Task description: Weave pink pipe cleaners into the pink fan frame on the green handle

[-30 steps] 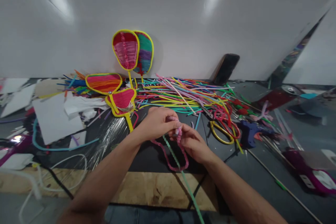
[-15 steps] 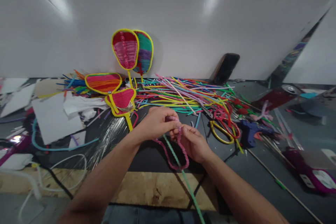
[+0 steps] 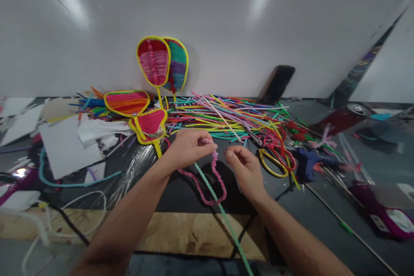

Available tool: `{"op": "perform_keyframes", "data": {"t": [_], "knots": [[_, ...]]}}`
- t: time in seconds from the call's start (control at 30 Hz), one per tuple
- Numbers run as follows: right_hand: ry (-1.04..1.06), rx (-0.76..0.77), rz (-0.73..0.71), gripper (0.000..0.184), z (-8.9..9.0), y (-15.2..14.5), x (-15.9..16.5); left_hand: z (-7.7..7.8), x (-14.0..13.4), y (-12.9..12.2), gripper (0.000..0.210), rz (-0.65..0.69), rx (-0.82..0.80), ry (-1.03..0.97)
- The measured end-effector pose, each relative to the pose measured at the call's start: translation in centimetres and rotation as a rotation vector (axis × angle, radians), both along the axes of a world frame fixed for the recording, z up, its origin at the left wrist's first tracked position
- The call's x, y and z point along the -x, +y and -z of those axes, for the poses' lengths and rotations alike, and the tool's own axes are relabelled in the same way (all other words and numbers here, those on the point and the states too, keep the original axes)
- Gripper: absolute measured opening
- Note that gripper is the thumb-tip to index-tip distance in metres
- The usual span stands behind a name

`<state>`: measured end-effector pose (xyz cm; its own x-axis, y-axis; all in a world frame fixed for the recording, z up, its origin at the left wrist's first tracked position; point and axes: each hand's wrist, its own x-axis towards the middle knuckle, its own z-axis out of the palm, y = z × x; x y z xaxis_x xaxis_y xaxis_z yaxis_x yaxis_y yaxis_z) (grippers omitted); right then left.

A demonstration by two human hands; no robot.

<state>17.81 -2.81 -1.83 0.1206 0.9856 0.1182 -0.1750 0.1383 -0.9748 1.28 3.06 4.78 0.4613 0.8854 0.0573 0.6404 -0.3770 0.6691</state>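
Observation:
My left hand [image 3: 190, 148] pinches the top of a pink fuzzy pipe cleaner [image 3: 224, 187] bent into a loose, crinkled loop. Inside and below that loop runs a long stem wrapped in mint green [image 3: 233, 228], slanting from under my left fingers down to the bottom edge. The loop crosses the stem near the table edge. My right hand [image 3: 247, 174] hovers just to the right, apart from the pink loop, its fingers curled and the thumb against the index finger. Nothing shows between them. My left fingers hide how the stem and pink piece meet.
A heap of coloured pipe cleaners [image 3: 213, 116] lies behind my hands. Yellow-rimmed fan shapes [image 3: 154, 62] stand at the back left. To the right are scissors with red and yellow handles [image 3: 273, 164], a blue tool [image 3: 305, 164] and a red can [image 3: 339, 120]. A phone [image 3: 278, 84] leans on the white wall.
My right hand has let go of the pink pipe cleaner and drawn away to the right. My left hand has shifted slightly left, carrying the loop and the stem's upper end.

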Motion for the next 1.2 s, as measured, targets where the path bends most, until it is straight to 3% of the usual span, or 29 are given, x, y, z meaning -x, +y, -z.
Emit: {"op": "perform_keyframes", "data": {"t": [0.1, 0.17, 0.63, 0.73, 0.9, 1.07, 1.2], "knots": [[-0.364, -0.215, 0.037, 0.005, -0.24, -0.34, -0.22, 0.09, 0.06, 0.10, 0.023, -0.023, 0.001, 0.020], [-0.468, -0.254, 0.007, 0.011, -0.15, -0.52, -0.18, 0.06, 0.00, 0.07, 0.021, -0.024, -0.003, 0.025], [-0.458, -0.216, 0.005, 0.021, 0.14, -0.82, 0.04, 0.07, -0.23, 0.16, 0.018, -0.054, -0.048, 0.085], [-0.380, -0.123, -0.059, 0.017, -0.02, -0.76, 0.22, 0.00, -0.19, 0.16, 0.018, -0.030, -0.055, 0.076], [0.012, 0.217, -0.175, 0.023, 0.13, -0.63, 0.63, -0.11, -0.45, -0.12, 0.016, -0.013, -0.080, 0.065], [0.104, 0.248, -0.143, 0.019, 0.28, -0.30, 0.48, -0.10, -0.86, -0.30, 0.016, 0.014, -0.056, 0.056], [0.224, 0.274, -0.229, 0.019, 0.14, -0.04, 0.18, 0.05, -0.62, -0.15, 0.019, 0.038, -0.010, 0.007]]}}
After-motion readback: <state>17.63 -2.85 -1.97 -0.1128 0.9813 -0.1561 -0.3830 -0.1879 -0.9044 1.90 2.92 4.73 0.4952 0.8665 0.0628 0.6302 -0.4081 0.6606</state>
